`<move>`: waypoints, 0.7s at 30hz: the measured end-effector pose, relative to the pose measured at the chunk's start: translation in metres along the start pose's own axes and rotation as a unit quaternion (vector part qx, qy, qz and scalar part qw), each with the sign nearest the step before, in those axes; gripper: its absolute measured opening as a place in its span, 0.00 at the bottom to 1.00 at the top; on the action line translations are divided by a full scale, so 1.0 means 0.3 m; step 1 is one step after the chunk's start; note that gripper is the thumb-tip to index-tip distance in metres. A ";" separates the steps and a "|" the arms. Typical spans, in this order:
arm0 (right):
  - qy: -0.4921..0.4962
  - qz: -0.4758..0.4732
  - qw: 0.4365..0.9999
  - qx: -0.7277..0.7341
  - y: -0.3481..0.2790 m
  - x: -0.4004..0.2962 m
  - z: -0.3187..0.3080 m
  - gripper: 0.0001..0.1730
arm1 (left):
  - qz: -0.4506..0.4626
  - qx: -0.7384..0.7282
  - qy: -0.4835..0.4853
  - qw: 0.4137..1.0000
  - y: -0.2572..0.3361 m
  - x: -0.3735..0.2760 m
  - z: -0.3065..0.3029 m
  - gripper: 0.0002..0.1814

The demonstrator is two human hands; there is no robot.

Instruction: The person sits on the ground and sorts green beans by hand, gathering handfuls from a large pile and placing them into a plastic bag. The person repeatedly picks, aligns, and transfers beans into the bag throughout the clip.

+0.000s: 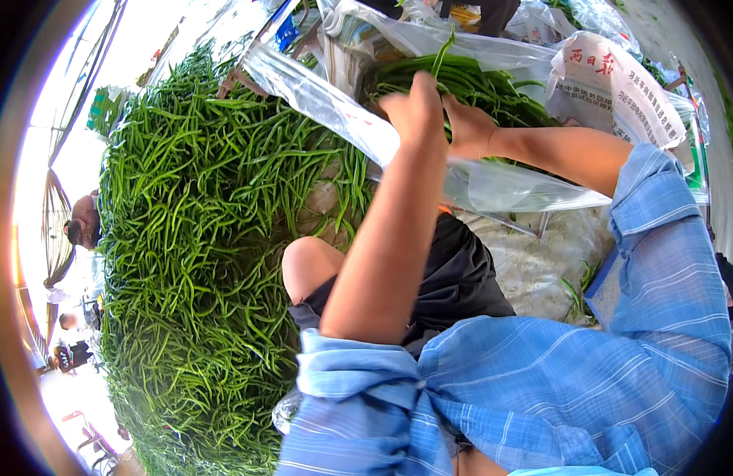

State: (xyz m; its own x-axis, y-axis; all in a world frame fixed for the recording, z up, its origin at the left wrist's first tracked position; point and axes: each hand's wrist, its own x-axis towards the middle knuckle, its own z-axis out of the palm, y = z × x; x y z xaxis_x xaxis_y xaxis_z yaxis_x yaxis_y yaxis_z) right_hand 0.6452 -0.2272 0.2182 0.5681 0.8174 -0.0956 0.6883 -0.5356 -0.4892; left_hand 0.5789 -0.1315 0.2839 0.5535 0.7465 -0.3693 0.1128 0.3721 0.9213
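Long green chili peppers [485,77] lie bundled in a clear plastic bag liner [521,190] spread over a metal frame. Over this bag is my left hand [418,113], partly blurred, its fingers closed about a long green pepper [443,52] that sticks up. Close beside it, my right hand [472,128] is low against the peppers in the bag; green shows between the two hands, but its grip is hidden. A big heap of loose green chili peppers [205,238] spreads to the left of my arms.
Printed newspaper sheets [616,89] line the bag's right side. Metal frame legs [542,225] stand on a pale ground sheet [515,262]. A few loose peppers [577,291] lie by my right sleeve. A person [85,220] is beyond the heap.
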 end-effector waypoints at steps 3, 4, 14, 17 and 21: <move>-0.036 -0.012 0.998 -0.048 -0.035 -0.014 0.011 0.50 | 0.497 0.382 -0.034 0.778 0.114 0.011 -0.108 0.32; -0.052 0.002 0.997 -0.056 -0.051 -0.017 0.014 0.50 | 0.573 0.502 -0.089 0.641 0.174 0.004 -0.151 0.30; -0.143 -0.016 0.980 -0.141 -0.104 -0.004 0.028 0.64 | 0.252 0.844 -0.376 0.288 0.350 -0.032 -0.265 0.23; -0.120 0.036 0.988 -0.096 -0.061 0.049 0.027 0.65 | 0.312 0.825 -0.346 0.320 0.336 0.021 -0.286 0.14; -0.074 0.083 0.987 -0.119 -0.100 0.017 0.043 0.62 | 0.362 0.784 -0.351 0.363 0.336 0.057 -0.353 0.11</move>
State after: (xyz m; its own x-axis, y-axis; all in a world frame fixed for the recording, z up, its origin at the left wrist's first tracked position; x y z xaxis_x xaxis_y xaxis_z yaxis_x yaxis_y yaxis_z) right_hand 0.6218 -0.2042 0.2210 0.6216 0.7271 -0.2913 0.6879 -0.6846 -0.2410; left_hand 0.5125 -0.0228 0.3575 0.9183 -0.1922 -0.3460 -0.2442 -0.9631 -0.1133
